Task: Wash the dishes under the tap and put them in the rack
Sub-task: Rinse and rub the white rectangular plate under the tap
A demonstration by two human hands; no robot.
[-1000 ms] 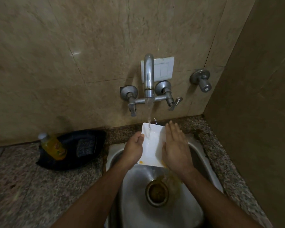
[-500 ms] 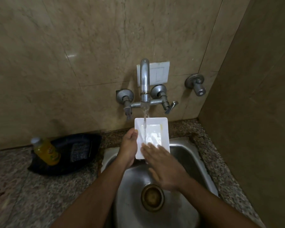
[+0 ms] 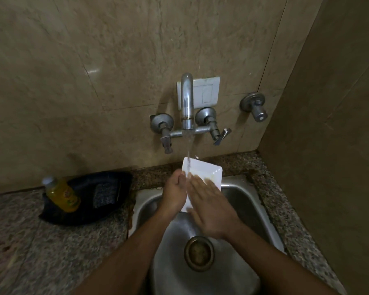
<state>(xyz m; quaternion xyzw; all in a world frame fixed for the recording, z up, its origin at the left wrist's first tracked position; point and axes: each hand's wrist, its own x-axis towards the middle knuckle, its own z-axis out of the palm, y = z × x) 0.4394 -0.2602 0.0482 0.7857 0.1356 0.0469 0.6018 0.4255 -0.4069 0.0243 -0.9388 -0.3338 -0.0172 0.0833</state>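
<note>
Head view: white dish (image 3: 209, 170) tilted under tap (image 3: 186, 103) stream above sink (image 3: 254, 201), left hand (image 3: 175, 192) clasping its left edge, right hand (image 3: 209, 207) flat, rubbing. Likely light, stiff, slippery wet; best gripped by opposite rims.

Head camera looks steeply down, close over sink (image 3: 251, 201)

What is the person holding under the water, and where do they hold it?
A white rectangular dish. The left hand grips its left edge; the right hand lies flat on its face with straight fingers.
</note>
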